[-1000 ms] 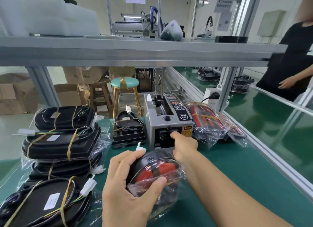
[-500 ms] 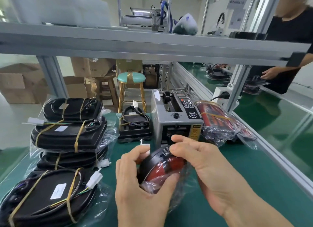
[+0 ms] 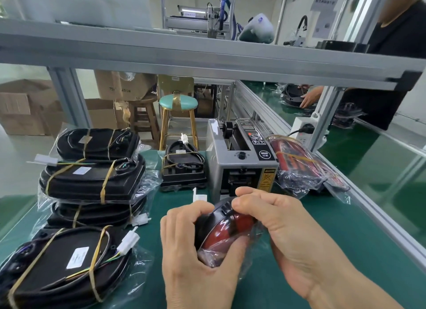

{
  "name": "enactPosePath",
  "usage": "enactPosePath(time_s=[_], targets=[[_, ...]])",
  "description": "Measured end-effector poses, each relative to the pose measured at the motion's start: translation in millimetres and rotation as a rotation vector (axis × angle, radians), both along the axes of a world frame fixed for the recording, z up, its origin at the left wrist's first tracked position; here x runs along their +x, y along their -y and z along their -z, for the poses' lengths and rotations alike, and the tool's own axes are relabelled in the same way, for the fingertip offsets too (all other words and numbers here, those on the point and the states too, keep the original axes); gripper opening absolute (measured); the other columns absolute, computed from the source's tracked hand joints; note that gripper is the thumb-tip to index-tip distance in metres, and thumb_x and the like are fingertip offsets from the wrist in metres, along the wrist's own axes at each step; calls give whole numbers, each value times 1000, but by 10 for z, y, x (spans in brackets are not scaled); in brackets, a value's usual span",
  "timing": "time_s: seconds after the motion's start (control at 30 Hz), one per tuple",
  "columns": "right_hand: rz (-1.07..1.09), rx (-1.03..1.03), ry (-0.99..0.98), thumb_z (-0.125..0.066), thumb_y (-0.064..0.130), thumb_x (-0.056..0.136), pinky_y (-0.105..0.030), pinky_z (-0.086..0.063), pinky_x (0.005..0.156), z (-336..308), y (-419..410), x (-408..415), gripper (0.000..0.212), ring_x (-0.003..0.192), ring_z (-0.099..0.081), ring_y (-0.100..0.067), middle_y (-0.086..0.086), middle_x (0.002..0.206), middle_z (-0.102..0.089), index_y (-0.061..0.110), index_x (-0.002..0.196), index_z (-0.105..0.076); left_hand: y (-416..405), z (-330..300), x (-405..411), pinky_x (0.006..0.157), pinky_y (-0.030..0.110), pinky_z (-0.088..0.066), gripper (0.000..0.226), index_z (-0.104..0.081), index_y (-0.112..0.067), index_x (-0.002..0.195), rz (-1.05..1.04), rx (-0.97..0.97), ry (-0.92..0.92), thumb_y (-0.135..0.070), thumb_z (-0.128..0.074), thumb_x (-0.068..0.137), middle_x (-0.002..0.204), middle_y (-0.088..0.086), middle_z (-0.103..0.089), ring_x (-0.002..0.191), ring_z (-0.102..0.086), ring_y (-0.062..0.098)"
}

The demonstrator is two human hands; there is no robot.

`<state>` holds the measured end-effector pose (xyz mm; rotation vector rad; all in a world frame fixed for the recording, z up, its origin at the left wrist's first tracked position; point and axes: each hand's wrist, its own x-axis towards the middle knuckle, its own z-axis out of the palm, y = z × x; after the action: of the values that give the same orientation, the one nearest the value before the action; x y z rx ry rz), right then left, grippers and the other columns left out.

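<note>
Leaving the bagged, banded black lamps [image 3: 92, 182] stacked at 9 o'clock of the hands on the green bench [image 3: 168, 200]; judging these as finished units. Cradling the red lamp [image 3: 232, 225] from its 8 o'clock side with the left hand [image 3: 196, 258], fingers curling over the black rim, thumb pressing up under the clear bag [image 3: 230, 262]. Holding the lamp tilted just above the bench, near centre, at 6 o'clock of the tape dispenser [image 3: 239, 163]. Clamping onto the lamp's 1 o'clock edge with the right hand [image 3: 292, 237], fingertips pinching at the rim; not confirming a tape strip between them, being too small to tell. Judging the work as mid-way: lamp already sitting inside the bag, bag mouth not yet visibly sealed. Expecting the remainder as folding the loose film, fixing it down and setting the unit aside. Storing more bagged red lamps [image 3: 304, 170] at 3 o'clock of the dispenser.
</note>
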<state>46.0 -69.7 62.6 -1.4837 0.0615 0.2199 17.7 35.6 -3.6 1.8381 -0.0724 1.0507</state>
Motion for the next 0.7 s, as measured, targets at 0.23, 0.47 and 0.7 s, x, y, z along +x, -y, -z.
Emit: enactPosePath(time_s=[0.23, 0.47, 0.7], targets=[[16, -10, 69, -72, 12, 63, -4, -40, 48, -12, -23, -21, 13, 73, -59, 12, 6, 109, -62, 9, 50, -69, 7, -16, 23, 69, 19, -46, 55, -50, -40, 104, 7, 24, 43, -43, -76, 56, 98, -21, -50, 84, -55, 19], [50, -67, 151, -71, 12, 58, -2, -39, 50, -14, -51, -20, 14, 73, -57, 14, 8, 104, -62, 12, 45, -67, 10, -21, 11, 69, 29, -51, 50, -57, -40, 104, 24, 18, 32, -46, -76, 58, 98, -16, -50, 89, -57, 25], [82, -129, 185, -71, 16, 55, -17, -40, 66, -2, -84, -26, 12, 77, -58, 12, 14, 100, -62, 18, 45, -66, -3, -32, 14, 66, 34, -51, 38, -64, -37, 96, 20, 43, 14, -45, -75, 60, 95, -9, -51, 87, -57, 25]])
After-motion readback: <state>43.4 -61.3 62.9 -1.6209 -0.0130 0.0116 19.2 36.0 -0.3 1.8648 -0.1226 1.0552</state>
